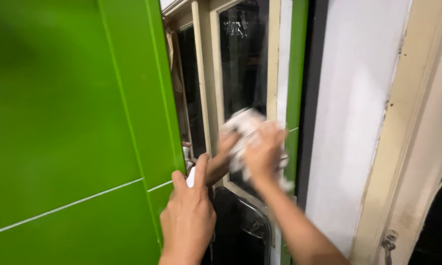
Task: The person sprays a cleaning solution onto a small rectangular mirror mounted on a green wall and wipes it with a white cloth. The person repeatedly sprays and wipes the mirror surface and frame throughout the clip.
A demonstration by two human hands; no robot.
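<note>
Nearest the camera, the left hand (189, 216) rested against the edge of the green wall panel (59, 122), a smooth, glossy surface crossed by thin pale grout-like lines; its thumb and forefinger were spread apart, and something small and white showed just behind them, though I could not tell whether the hand held it. Just right of that panel edge and below the hand sat a dark, rounded-cornered glass pane (243, 230) with a shiny black surface. Farther from the panel and higher up, the right hand (262, 152) was blurred with motion, its fingers curled and pressing a crumpled white cloth (245, 125) flat against the upper window glass (243, 59), which was dark and reflective. The cloth lay against the lower part of that glass, right of the green panel and touching the hand. A cream-painted wooden window frame (204, 73) bordered the glass, its paint worn. Beyond it, farthest right of the panel, stood a flat white door slab (353, 108) and a chipped, pale door jamb (407, 137) carrying a small metal latch (388, 242) near its foot.
</note>
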